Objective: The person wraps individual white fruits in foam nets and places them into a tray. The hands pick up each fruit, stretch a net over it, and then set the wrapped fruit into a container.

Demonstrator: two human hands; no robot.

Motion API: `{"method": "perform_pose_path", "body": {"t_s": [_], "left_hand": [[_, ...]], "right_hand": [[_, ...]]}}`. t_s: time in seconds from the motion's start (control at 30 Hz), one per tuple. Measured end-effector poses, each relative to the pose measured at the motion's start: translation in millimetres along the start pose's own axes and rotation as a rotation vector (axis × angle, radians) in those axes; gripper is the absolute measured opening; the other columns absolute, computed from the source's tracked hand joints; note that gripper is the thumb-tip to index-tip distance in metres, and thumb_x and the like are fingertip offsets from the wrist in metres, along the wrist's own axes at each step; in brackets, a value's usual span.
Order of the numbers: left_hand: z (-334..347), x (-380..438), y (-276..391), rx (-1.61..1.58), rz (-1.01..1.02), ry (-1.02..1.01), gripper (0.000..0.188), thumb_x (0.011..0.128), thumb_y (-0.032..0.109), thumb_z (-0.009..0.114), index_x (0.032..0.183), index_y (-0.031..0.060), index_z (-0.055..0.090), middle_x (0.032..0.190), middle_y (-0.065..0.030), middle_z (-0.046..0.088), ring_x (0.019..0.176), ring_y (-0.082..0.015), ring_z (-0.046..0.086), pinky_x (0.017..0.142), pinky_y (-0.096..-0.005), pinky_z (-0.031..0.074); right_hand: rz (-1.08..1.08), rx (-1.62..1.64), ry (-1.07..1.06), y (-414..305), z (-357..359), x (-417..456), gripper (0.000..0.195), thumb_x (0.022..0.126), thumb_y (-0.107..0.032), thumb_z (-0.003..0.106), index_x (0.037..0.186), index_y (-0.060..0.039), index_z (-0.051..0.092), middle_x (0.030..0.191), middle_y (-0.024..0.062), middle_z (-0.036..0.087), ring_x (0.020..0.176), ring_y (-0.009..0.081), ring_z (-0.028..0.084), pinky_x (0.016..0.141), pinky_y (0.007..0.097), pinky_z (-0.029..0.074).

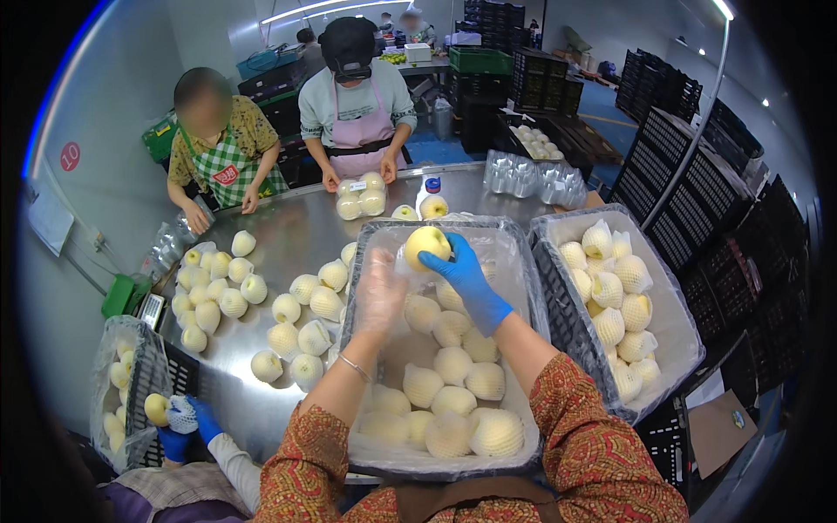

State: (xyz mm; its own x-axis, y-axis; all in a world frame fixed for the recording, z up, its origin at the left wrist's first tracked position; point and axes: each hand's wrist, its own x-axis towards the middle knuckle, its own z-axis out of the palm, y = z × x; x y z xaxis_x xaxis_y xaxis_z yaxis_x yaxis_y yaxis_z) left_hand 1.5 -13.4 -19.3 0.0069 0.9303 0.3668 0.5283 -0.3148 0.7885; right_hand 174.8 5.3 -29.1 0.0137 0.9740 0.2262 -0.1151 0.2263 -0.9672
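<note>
My right hand [467, 278], in a blue glove, grips a bare yellow apple [426, 248] above the far part of a lined crate [386, 451]. Beside the apple is my left hand [380, 291], in a clear plastic glove and blurred by motion. Whether its fingers hold anything is unclear. Below both hands, several fruits in white foam nets [452, 365] lie in the crate, on and partly under its clear plastic liner.
Netted fruit [222, 268] is spread on the steel table [229, 372]. A second lined crate [680, 340] stands right. Clear clamshell packs [533, 180] lie at the far edge. Two people work opposite, one holding a filled pack [361, 196]; a blue-gloved co-worker [186, 425] handles fruit at lower left.
</note>
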Motion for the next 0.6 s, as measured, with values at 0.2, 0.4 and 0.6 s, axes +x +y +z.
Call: {"method": "perform_pose_path", "body": {"t_s": [0.2,0.4,0.6], "left_hand": [[13,22,-37,-0.585,-0.142,0.082,0.019,0.091,0.012,0.063,0.104,-0.0015,0.061,0.097,-0.0068,0.066,0.086,-0.0113,0.060,0.075,-0.0273,0.049],[6,6,1,-0.249,0.203,0.045,0.014,0.091,0.010,0.064,0.100,0.0007,0.059,0.083,-0.0039,0.063,0.074,-0.0125,0.059,0.067,-0.0292,0.048],[-7,-2,31,-0.009,0.524,-0.051,0.017,0.088,0.009,0.063,0.103,0.0017,0.058,0.093,-0.0128,0.060,0.087,-0.0271,0.060,0.076,-0.0354,0.047]], "right_hand": [[-0.157,-0.068,-0.129,2,13,-9,0.079,0.069,-0.024,0.086,0.133,-0.0061,0.042,0.122,0.0129,0.050,0.111,0.0211,0.054,0.093,0.0337,0.048],[-0.191,-0.562,-0.028,-9,16,-17,0.087,0.067,-0.021,0.085,0.140,-0.0157,0.038,0.115,0.0147,0.046,0.107,0.0314,0.056,0.090,0.0402,0.048],[-0.232,-0.547,0.122,19,15,-9,0.079,0.068,-0.017,0.082,0.136,-0.0169,0.041,0.116,0.0171,0.045,0.110,0.0360,0.056,0.093,0.0424,0.047]]}}
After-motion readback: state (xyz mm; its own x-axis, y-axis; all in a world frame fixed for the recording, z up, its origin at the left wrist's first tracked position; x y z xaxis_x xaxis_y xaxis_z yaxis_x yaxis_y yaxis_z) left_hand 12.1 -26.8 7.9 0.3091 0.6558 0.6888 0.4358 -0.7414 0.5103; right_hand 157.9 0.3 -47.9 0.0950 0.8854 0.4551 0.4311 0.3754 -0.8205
